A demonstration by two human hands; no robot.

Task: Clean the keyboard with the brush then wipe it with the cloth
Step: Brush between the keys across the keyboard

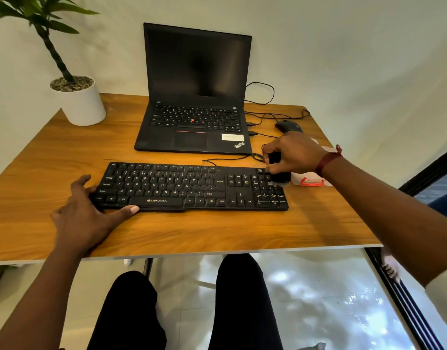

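A black keyboard (192,186) lies across the middle of the wooden bench (217,231), in front of an open laptop (196,97) whose screen is dark. The right hand (293,154) has its grip closed around a black brush (280,176), held upright with the bristles touching the number pad at the keyboard's right end. The left hand (83,213) rests flat at the keyboard's left end, grip wide and holding nothing, thumb lying along the front edge just below the space bar. Just beside the keyboard's right end, partly hidden by the right wrist, lies a pale cloth (310,180) with a red trim. At the back left corner stands a white pot (82,104); it holds small pebbles and a green plant (40,21). A black mouse (288,126) sits right of the laptop.
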